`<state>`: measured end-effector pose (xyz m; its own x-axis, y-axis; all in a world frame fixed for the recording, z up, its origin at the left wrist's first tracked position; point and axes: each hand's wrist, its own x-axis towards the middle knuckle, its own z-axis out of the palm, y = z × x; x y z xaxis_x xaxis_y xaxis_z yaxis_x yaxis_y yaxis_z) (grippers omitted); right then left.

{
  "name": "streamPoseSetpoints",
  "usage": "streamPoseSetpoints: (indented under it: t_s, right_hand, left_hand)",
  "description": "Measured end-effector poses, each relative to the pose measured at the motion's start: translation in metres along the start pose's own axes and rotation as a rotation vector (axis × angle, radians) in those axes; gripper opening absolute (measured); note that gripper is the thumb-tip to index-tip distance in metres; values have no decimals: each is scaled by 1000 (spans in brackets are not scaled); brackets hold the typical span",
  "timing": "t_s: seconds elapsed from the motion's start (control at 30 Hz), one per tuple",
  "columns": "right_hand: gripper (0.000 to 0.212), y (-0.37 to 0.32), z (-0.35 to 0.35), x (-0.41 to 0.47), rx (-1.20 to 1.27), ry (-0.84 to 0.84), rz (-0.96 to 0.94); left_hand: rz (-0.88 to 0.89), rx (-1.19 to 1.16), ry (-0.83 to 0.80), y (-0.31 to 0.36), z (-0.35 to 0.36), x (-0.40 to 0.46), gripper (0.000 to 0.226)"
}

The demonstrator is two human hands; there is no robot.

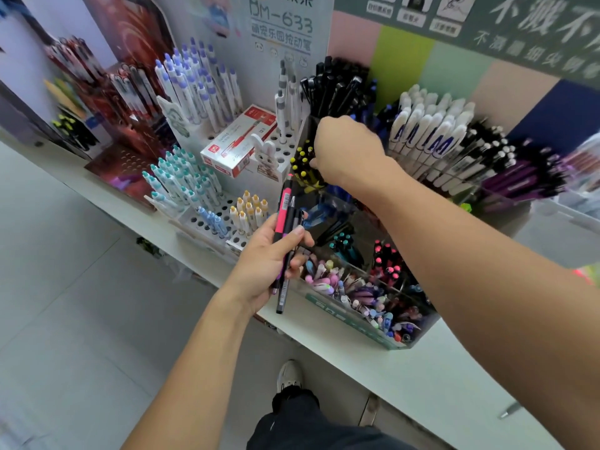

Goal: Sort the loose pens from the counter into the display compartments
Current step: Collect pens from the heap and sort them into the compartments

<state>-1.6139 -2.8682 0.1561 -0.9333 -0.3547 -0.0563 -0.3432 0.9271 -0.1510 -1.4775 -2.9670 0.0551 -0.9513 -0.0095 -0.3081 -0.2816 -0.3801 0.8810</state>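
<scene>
Several slim plastic pens [287,222] in left hand [266,264], right hand [347,151] perhaps pinching yellow-capped pens [300,162]

I hold a small bunch of pens [285,235] upright in my left hand [269,264]: one pink-barrelled, the rest dark. At one o'clock from them, yellow-tipped black pens [303,164] stand in a clear compartment [311,186].

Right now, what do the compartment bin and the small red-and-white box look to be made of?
Bin: clear hard plastic, probably acrylic, glossy; the pens show through its walls. Box: printed cardboard by its look, smooth with a slight sheen and folded edges.
</scene>
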Motion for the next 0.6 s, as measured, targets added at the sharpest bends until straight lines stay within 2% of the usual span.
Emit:
streamPoseSetpoints:
  t_s: [0.17, 0.23, 0.3, 0.37, 0.43, 0.5, 0.57, 0.6]
  right_hand:
    - [35, 37, -20, -34, 301, 94, -86]
    - [33, 56, -26, -63, 409, -61, -99]
    - [23, 74, -18, -87, 521, -216, -91]
    - [15, 92, -7, -103, 679, -246, -63]
    - [9, 107, -1, -117, 835, -172, -5]
    - [4, 123, -5, -134, 940, -27, 45]
    - [3, 141, -13, -153, 930, 138, 60]
    - [4, 150, -17, -161, 887, 228, 59]
  left_hand:
    - [4, 125, -128, 0, 5, -4, 18]
    - [11, 237, -192, -2, 12, -2, 19]
    - [24, 368, -260, -5, 26, 0, 16]
    - [85, 481, -314, -9, 45, 1, 15]
    - [132, 562, -322, -13, 60, 2, 15]
    - [162, 653, -308, -19, 68, 5, 12]
    - [160, 719, -209, -28, 68, 9, 4]
    - [160, 754, -122, -33, 67, 12, 11]
